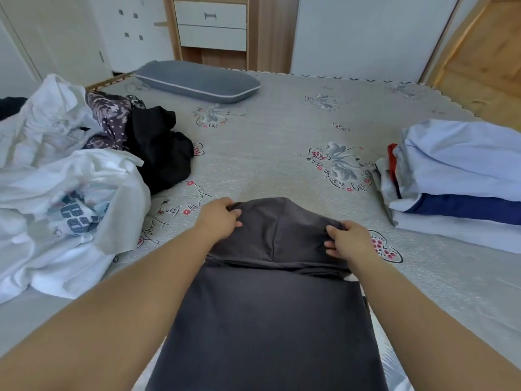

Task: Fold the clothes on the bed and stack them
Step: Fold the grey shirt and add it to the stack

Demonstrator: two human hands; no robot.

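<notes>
Floral bed point(282, 142) bears a smooth dark grey garment point(270, 320), both hands' fingers point(236, 215) pinching its folded-over far end.

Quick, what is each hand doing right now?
Left hand: closed, gripping the far left corner of the dark grey garment.
Right hand: closed, gripping the far right corner of the same garment.

two hands point(218, 220) point(348, 241), one grey garment point(270, 306), one pillow point(197, 80), one folded stack point(456, 193)
</notes>
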